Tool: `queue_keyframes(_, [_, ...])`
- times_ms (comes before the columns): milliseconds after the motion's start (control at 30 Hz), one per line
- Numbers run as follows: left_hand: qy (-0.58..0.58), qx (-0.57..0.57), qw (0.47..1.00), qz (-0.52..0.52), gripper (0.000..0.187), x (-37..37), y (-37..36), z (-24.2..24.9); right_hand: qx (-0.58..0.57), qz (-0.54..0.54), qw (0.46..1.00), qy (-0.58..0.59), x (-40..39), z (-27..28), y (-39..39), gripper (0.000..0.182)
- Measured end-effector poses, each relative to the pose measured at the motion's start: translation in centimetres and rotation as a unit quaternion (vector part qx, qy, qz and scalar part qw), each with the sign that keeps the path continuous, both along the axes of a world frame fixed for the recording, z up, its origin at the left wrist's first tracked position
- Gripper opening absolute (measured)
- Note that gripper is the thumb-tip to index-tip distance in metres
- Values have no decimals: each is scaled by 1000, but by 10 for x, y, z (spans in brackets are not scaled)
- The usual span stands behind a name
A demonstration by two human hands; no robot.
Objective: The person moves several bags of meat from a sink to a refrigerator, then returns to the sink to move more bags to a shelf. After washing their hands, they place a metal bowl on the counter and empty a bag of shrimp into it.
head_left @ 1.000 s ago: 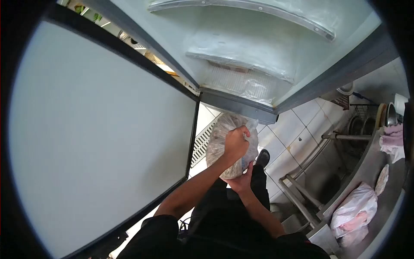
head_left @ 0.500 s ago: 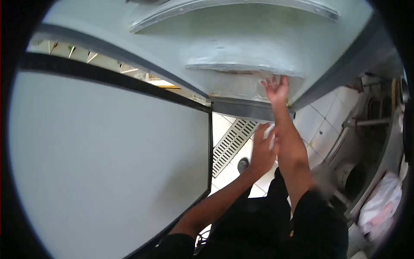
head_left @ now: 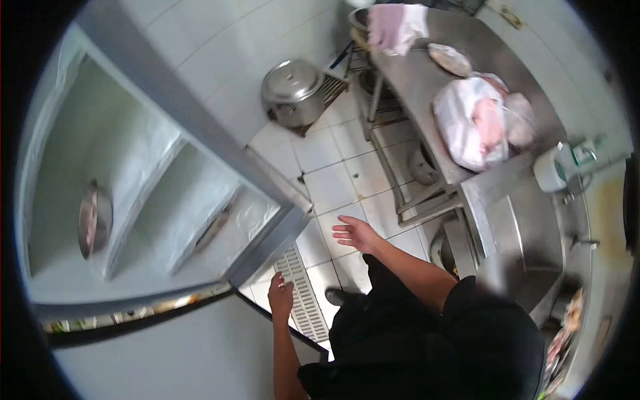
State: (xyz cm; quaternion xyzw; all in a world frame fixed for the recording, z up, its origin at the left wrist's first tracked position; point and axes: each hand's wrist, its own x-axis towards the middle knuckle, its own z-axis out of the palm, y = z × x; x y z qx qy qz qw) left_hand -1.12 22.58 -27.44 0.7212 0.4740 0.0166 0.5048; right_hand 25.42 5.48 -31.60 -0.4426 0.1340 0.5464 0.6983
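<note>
In the head view an upright fridge [head_left: 250, 273] stands on the left, its white door [head_left: 193, 353] swung wide. On one shelf lies a metal pan [head_left: 97, 220] with something pinkish in it. My left hand [head_left: 281, 298] hangs beside the fridge's lower front edge, above the floor drain, fingers loosely apart and holding nothing. Over the floor tiles, my right hand [head_left: 356, 235] is spread with nothing in it. A white plastic bag [head_left: 460, 120] with pink contents rests on the steel counter [head_left: 480, 40], well beyond my right hand.
A lidded steel pot [head_left: 293, 90] sits on a low stand by the tiled wall. A steel sink [head_left: 517, 227] adjoins the counter on the right, with a white container [head_left: 550, 170] at its edge. A slotted drain grate [head_left: 307, 303] runs along the floor.
My right hand has come out of the fridge's lower compartment, empty. The view has turned right toward the counter and sink. My hands have moved apart.
</note>
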Motion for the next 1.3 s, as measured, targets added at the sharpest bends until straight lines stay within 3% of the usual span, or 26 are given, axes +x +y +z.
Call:
queue_keyframes(167, [-6, -49, 991, -128, 54, 61, -6, 36, 5, -122, 992, -43, 41, 64, -114, 45])
queue_keyframes(367, [-23, -39, 979, -198, 54, 144, -36, 66, -57, -196, 969, -138, 77, 124, -175, 34])
queue_keyframes(533, [-79, 39, 941, -327, 50, 252, -85, 89, -73, -237, 946, -211, 133, 155, -205, 28])
queue_keyframes(633, [-122, 87, 901, -407, 46, 323, -132, 130, -66, -263, 927, -259, 170, 162, -229, 30])
queue_keyframes(733, [-156, 145, 866, -452, 42, 387, -183, 161, -134, -316, 888, -307, 194, 171, -253, 31])
queue_keyframes(867, [-281, 293, 760, -508, 38, 459, -244, 182, -260, -342, 802, -416, 223, 143, -294, 27])
queue_keyframes(1033, [-343, 377, 641, -573, 34, 546, -300, 171, -471, -296, 630, -542, 268, 149, -328, 33])
queue_keyframes(1167, [-288, 414, 592, -628, 38, 591, -305, 134, -609, -237, 379, -655, 321, 114, -355, 51])
queue_keyframes(1267, [-250, 411, 584, -653, 40, 613, -299, 130, -705, -214, 302, -605, 348, 99, -360, 61])
queue_keyframes(1300, [-260, 400, 581, -659, 40, 618, -296, 130, -719, -193, 390, -541, 355, 97, -361, 56])
